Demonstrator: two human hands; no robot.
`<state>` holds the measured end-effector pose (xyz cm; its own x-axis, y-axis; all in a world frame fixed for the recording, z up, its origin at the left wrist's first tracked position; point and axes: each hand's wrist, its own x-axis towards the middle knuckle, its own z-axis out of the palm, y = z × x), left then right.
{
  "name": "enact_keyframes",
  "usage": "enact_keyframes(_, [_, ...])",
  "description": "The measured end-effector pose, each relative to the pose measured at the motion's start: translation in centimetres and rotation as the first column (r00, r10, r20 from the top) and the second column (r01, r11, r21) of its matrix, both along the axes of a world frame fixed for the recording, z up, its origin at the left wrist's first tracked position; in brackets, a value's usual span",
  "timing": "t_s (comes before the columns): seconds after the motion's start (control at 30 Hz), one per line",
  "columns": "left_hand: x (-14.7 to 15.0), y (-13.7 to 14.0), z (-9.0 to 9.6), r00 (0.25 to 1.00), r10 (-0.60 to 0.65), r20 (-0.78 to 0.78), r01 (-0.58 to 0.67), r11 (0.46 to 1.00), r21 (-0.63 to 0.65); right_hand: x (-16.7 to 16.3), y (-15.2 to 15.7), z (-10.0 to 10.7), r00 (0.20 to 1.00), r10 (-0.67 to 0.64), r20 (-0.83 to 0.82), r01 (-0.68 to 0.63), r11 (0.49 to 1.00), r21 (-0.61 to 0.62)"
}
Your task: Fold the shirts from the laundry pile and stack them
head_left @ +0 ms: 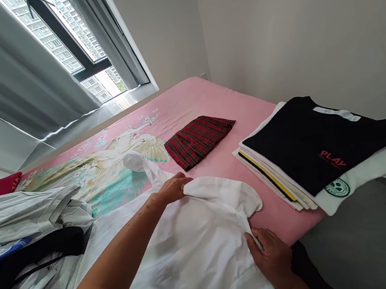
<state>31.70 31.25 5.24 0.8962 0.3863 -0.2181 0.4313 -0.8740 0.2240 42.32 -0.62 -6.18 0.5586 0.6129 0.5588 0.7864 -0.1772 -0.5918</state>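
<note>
A white short-sleeved shirt point(195, 243) lies spread out in front of me, wrinkled, over the near part of the bed. My left hand point(174, 188) reaches across it and grips the cloth at the shoulder, near the collar; part of its fingertips is hidden. Lower right, my right hand point(270, 253) pinches the shirt's side edge between thumb and fingers, just below the sleeve. One sleeve points right toward the bed's edge, the other stands up a little at the far left. Beyond the shirt lies a folded red plaid garment point(201, 138).
On the right bed edge sits a stack of folded shirts, topped by a black one point(308, 144) lettered PLAY and overhanging slightly. Loose piled clothes point(24, 224) fill the left side. The pink bedsheet point(185, 101) has a printed bird. A curtained window point(73, 36) is behind.
</note>
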Motion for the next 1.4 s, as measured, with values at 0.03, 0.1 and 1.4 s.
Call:
enact_keyframes(0.03, [0.4,-0.1,0.1,1.0,-0.027,-0.007,0.027,0.999,-0.034,0.0,0.0,0.0,1.0,0.003,-0.011,-0.003,1.0,0.01])
enact_keyframes(0.1, [1.4,-0.3,0.4,0.999,-0.034,-0.013,0.033,0.997,-0.071,0.0,-0.1,-0.1,0.999,0.005,-0.037,-0.004,1.0,0.025])
enact_keyframes(1.4, [-5.3,-15.3,-2.8,0.752,0.22,0.621,-0.284,0.959,0.005,5.2,2.4,6.5,0.814,-0.135,-0.564,-0.179,0.866,-0.467])
